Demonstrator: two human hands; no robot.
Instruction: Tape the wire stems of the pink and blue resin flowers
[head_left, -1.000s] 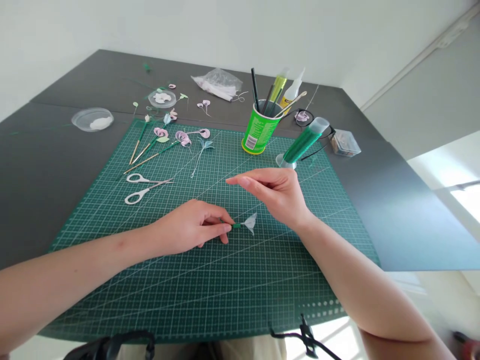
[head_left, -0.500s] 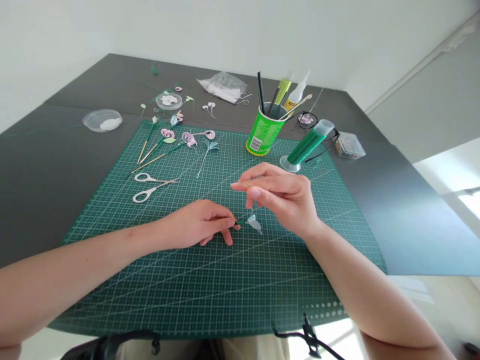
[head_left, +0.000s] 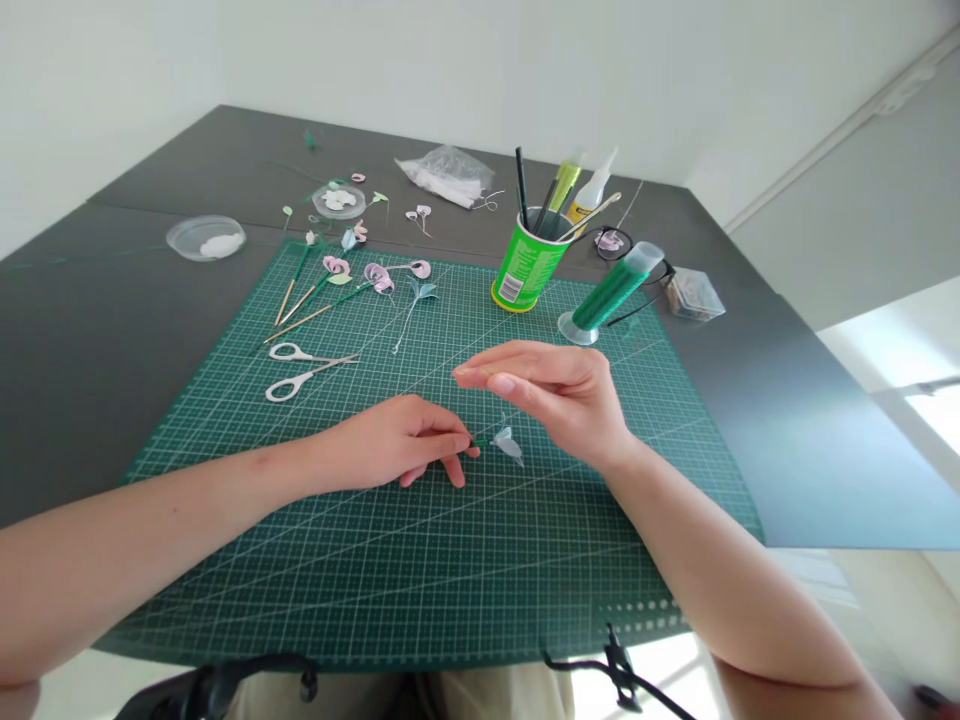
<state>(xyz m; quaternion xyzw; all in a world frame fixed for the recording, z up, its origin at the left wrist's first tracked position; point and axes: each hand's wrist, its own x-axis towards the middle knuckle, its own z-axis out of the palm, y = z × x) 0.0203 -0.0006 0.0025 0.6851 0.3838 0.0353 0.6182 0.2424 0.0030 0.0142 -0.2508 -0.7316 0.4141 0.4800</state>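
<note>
My left hand (head_left: 420,442) rests low over the green cutting mat (head_left: 390,570), thumb and fingertips closed on the green stem of a small artificial flower (head_left: 508,444). Its pale blue petals point right, toward my other hand; the rest of the stem is hidden by my fingers. Above and to the right of the petals hovers my right hand (head_left: 559,395), apart from the flower. Its fingers are stretched out to the left with the thumb below them, and I see nothing held there. White-handled scissors (head_left: 292,387) lie open on the mat, beyond my left forearm.
Flowers on sticks (head_left: 319,308) and a loose blue flower (head_left: 424,291) lie at the mat's far left. A green can of tools (head_left: 531,265), a tilted green tube (head_left: 607,295), eyeglasses (head_left: 664,272) and a clear box (head_left: 696,294) stand right. Behind are shallow dishes (head_left: 187,240) and a plastic bag (head_left: 450,175).
My right hand has shifted slightly left and its fingers have straightened and come together. My left hand and the flower stay nearly in place.
</note>
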